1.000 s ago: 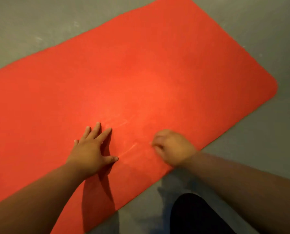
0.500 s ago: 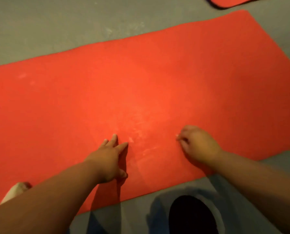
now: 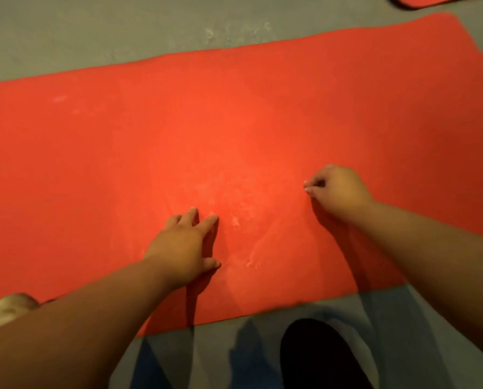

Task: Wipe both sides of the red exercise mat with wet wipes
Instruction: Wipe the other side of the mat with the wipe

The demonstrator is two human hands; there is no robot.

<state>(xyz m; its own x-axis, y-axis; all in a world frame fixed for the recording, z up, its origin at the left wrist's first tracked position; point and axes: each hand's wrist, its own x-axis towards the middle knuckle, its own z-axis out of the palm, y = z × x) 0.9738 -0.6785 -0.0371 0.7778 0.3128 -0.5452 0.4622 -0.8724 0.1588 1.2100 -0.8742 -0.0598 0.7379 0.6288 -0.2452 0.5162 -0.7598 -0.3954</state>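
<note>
The red exercise mat (image 3: 234, 122) lies flat on the grey floor and fills most of the view. My left hand (image 3: 187, 245) rests flat on its near part with the fingers straight and spread. To the right, my right hand (image 3: 335, 189) presses down on the mat with its fingers curled under. A small bit of white, the wet wipe (image 3: 306, 187), shows at its fingertips; the rest is hidden under the hand. Pale wet streaks (image 3: 243, 226) mark the mat between the two hands.
The corner of a second red mat (image 3: 431, 1) lies at the top right edge. A black shape (image 3: 319, 357), part of my own body, sits on the grey floor (image 3: 94, 29) below the mat's near edge. A pale rounded thing (image 3: 7, 307) shows at the lower left.
My right hand has slid to the right and further onto the mat, away from the left hand. The left hand stays flat on the mat. The view has swung and the second mat's corner has appeared.
</note>
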